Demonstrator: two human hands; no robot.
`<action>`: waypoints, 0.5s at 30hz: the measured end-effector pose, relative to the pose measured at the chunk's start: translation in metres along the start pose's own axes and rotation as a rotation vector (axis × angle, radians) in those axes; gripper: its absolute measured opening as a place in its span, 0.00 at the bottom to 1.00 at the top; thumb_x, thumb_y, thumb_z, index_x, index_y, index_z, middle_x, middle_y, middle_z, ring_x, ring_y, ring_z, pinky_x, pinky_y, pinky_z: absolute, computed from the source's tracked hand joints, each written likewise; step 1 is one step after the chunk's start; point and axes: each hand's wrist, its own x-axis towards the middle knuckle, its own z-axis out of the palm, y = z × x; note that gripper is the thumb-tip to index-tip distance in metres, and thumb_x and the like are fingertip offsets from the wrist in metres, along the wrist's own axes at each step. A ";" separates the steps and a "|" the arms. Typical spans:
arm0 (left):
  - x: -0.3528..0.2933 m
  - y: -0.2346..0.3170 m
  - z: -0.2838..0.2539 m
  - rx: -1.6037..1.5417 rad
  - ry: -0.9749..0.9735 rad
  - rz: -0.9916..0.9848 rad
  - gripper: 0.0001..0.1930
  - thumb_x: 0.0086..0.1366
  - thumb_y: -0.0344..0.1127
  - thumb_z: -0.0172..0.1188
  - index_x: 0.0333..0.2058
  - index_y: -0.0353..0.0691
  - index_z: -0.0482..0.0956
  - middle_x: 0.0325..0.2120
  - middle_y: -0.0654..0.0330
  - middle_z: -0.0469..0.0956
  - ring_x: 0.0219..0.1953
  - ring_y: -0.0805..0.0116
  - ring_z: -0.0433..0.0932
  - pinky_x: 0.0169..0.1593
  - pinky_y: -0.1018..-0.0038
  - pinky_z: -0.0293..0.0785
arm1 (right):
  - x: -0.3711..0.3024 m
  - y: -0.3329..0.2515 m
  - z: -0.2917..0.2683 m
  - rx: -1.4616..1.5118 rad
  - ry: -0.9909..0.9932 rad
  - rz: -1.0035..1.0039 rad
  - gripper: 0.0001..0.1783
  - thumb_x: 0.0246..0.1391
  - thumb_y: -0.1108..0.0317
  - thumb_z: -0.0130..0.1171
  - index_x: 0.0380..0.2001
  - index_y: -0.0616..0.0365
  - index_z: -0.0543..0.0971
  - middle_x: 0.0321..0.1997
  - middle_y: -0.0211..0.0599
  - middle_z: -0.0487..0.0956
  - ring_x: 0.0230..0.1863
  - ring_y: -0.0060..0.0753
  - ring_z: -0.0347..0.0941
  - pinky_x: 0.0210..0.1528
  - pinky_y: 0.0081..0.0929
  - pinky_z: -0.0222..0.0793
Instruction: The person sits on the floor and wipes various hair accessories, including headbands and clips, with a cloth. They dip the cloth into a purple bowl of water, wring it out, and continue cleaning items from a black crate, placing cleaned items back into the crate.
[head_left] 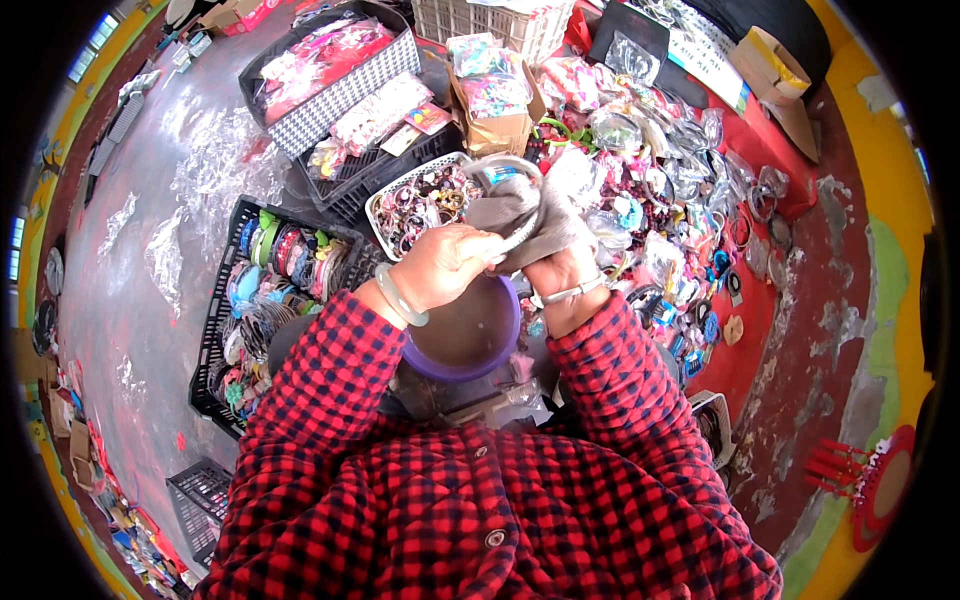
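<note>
My left hand (pixel 445 265) is closed, with thumb and fingers pinching one end of a pale, curved headband (pixel 518 238). A grey cloth (pixel 556 228) is bunched around the band, and my right hand (pixel 562 272) is closed on that cloth from the right. Folds of cloth hide part of the band and most of the right fingers. Just below both hands stands a purple basin (pixel 461 374) of murky brownish water. Beyond the left hand is a white basket (pixel 378 222) full of assorted hair bands.
On the left, a black crate (pixel 208 350) holds colourful headbands. Ahead stand a patterned bin (pixel 350 95) of bagged goods and an open cardboard box (pixel 497 128). A big heap of packaged hair accessories (pixel 650 200) spreads over red sheeting (pixel 745 325) to the right.
</note>
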 end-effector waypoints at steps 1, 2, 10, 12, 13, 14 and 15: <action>-0.002 -0.002 0.000 0.054 0.006 0.063 0.08 0.55 0.24 0.55 0.35 0.32 0.76 0.23 0.55 0.77 0.26 0.63 0.77 0.31 0.73 0.72 | -0.002 -0.002 0.002 -0.031 0.063 -0.009 0.22 0.58 0.46 0.41 0.36 0.55 0.69 0.26 0.32 0.71 0.27 0.30 0.66 0.28 0.27 0.64; -0.001 -0.002 -0.001 0.090 -0.003 0.110 0.08 0.55 0.25 0.55 0.35 0.32 0.76 0.23 0.55 0.77 0.26 0.61 0.76 0.31 0.72 0.72 | -0.004 -0.004 0.005 -0.060 0.127 -0.020 0.21 0.59 0.47 0.41 0.36 0.55 0.69 0.26 0.32 0.71 0.28 0.30 0.66 0.31 0.27 0.64; -0.004 0.004 -0.016 0.238 -0.139 0.277 0.08 0.51 0.26 0.59 0.33 0.34 0.76 0.26 0.56 0.76 0.29 0.58 0.74 0.34 0.66 0.69 | -0.005 -0.028 -0.007 -0.167 -0.043 0.017 0.19 0.60 0.55 0.44 0.47 0.56 0.69 0.38 0.38 0.75 0.39 0.37 0.72 0.40 0.36 0.71; -0.007 0.002 -0.020 0.273 -0.130 0.289 0.09 0.49 0.27 0.60 0.32 0.36 0.76 0.28 0.56 0.75 0.32 0.58 0.73 0.37 0.65 0.69 | -0.006 -0.027 -0.002 -0.188 -0.101 0.033 0.19 0.60 0.56 0.44 0.48 0.56 0.68 0.41 0.39 0.75 0.43 0.39 0.72 0.42 0.37 0.72; -0.006 0.002 -0.023 0.292 -0.111 0.301 0.10 0.49 0.28 0.61 0.33 0.36 0.76 0.28 0.56 0.75 0.33 0.58 0.73 0.39 0.65 0.68 | -0.012 -0.025 0.002 -0.240 -0.083 -0.021 0.19 0.60 0.56 0.43 0.48 0.55 0.68 0.42 0.39 0.74 0.44 0.38 0.72 0.44 0.35 0.71; -0.004 0.002 -0.024 0.310 -0.092 0.317 0.10 0.49 0.29 0.61 0.33 0.36 0.76 0.29 0.56 0.75 0.34 0.57 0.73 0.40 0.64 0.68 | -0.011 -0.025 0.000 -0.214 -0.116 -0.019 0.19 0.60 0.56 0.43 0.49 0.55 0.68 0.43 0.39 0.74 0.45 0.37 0.72 0.45 0.35 0.71; -0.004 0.002 -0.024 0.344 -0.093 0.277 0.11 0.49 0.30 0.61 0.34 0.36 0.76 0.29 0.56 0.75 0.35 0.58 0.72 0.42 0.64 0.67 | -0.010 -0.025 -0.004 -0.188 -0.149 -0.018 0.19 0.60 0.56 0.43 0.49 0.55 0.67 0.43 0.40 0.74 0.45 0.37 0.72 0.46 0.34 0.70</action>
